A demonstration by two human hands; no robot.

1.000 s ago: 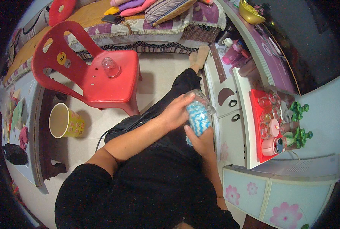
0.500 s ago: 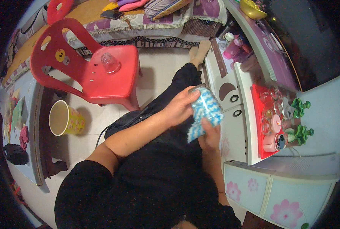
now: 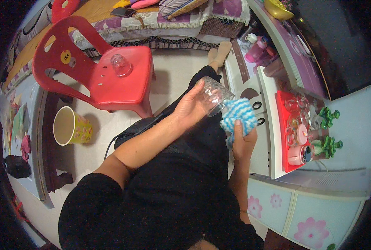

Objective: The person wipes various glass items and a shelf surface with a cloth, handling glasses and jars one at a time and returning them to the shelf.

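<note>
A clear glass jar or tumbler lies tilted in my left hand, whose fingers wrap round its side. Its open end seems to face right, toward a fluffy blue-and-white striped cloth. My right hand grips that cloth with the thumb on top. The bunched cloth is just beside the glass rim; whether they touch I cannot tell. On the red plastic chair at the left stands another clear vessel or lid.
At the right, a red tray on a white cabinet holds several glasses, a pink-lidded jar and a pink flask. Green ornaments stand behind it. A yellow patterned bin is on the floor, next to a table.
The cloth has come off the glass and moved right with my right hand. The glass, hidden under it before, now shows in my left hand.
</note>
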